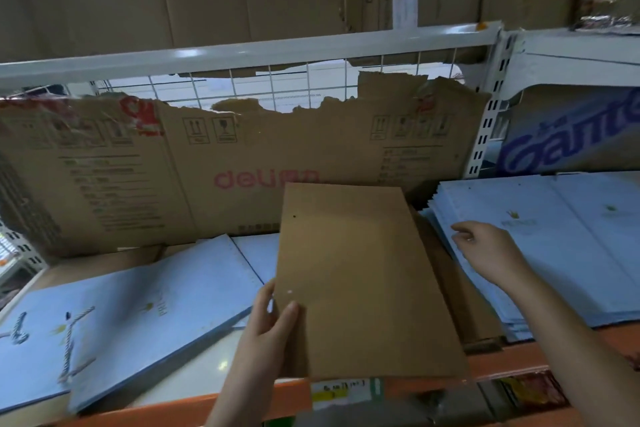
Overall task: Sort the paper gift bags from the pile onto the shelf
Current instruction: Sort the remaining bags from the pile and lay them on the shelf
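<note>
My left hand (268, 322) at lower centre grips the near-left edge of a flat brown paper bag (360, 281), thumb curled on top, fingers hidden underneath. The bag is tilted up above the shelf (502, 362), over its orange front rail. Behind it, a torn cardboard sheet (173, 170) stands across the middle of the frame against the wire back. Lower left, a stack of blue gift bags (138, 315) lies flat, rope handles showing on top. At right lies another blue stack (561, 246), fanned at its edge. My right hand (485, 246) hovers over that stack's left edge, fingers loosely bent and apart, holding nothing; whether it touches the bags I cannot tell.
</note>
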`<state>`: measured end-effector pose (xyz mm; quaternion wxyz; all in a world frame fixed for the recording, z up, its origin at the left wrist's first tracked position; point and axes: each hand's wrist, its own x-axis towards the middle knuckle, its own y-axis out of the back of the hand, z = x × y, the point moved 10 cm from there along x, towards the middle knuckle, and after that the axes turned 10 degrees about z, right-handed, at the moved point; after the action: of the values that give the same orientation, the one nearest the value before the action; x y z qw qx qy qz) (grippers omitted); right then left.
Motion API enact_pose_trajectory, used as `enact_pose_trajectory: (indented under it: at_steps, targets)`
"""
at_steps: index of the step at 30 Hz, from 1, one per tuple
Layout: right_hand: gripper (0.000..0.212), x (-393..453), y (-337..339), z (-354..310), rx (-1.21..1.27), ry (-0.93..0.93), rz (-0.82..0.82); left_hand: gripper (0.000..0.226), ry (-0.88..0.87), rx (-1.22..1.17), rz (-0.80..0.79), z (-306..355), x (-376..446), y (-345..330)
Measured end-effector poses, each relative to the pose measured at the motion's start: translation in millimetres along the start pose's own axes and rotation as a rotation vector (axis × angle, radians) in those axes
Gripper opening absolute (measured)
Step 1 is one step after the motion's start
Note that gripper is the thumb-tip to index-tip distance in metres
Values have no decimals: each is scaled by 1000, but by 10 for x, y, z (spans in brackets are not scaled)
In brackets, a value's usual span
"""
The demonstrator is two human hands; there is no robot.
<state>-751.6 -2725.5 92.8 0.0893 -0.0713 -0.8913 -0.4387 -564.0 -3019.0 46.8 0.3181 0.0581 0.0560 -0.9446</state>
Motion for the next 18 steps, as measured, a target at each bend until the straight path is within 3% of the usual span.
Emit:
enact_pose_trajectory:
  at_steps: [1, 6, 11, 15, 18]
  targets:
    - [34, -5, 65, -14, 22, 15, 9, 25, 14, 37, -58, -36, 12, -201]
    - [31, -81, 215, -77, 73, 88, 17, 38, -39, 422, 16, -160, 52, -665]
    - [32, -286, 50, -337, 52, 173, -45, 46, -177, 791, 116, -244, 121, -585]
    - [33, -526, -202, -853, 42, 314, -106, 46, -127, 690, 193, -334, 204, -60]
    - [33, -800, -457, -1381, 105, 444, -167, 40, 194, 275, 283, -635, 229, 590]
